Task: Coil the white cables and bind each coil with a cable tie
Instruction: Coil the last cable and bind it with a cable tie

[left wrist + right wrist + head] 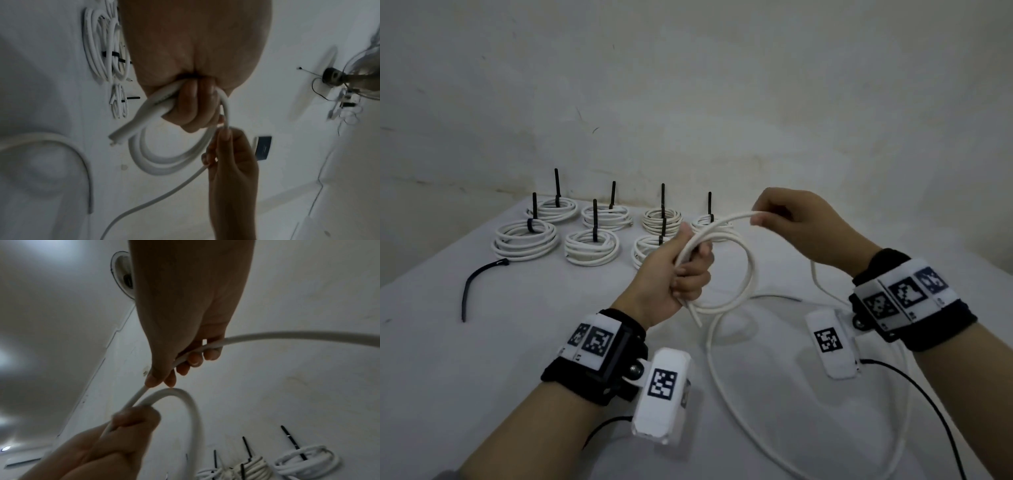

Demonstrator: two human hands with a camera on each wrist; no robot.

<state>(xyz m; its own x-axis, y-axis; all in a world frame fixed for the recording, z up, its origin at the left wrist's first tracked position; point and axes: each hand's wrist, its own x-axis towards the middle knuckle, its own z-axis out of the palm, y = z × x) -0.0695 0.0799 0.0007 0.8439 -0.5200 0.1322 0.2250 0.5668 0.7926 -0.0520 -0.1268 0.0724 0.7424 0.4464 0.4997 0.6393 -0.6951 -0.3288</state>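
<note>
My left hand (681, 270) grips a partly wound white cable coil (743, 284) above the table, its loops hanging to the right of the fist (191, 104). My right hand (784, 219) pinches the same cable (726, 221) just past the coil, thumb and fingers (160, 378) curled round it. The loose rest of the cable (722, 383) trails down and loops across the table below my right wrist. A black cable tie (479, 281) lies loose on the table at the left.
Several finished white coils (525, 240) bound with upright black ties stand in two rows at the back of the white table (482, 377). A grey wall (688, 102) rises behind them. Thin black leads (914, 390) run from the wrist cameras.
</note>
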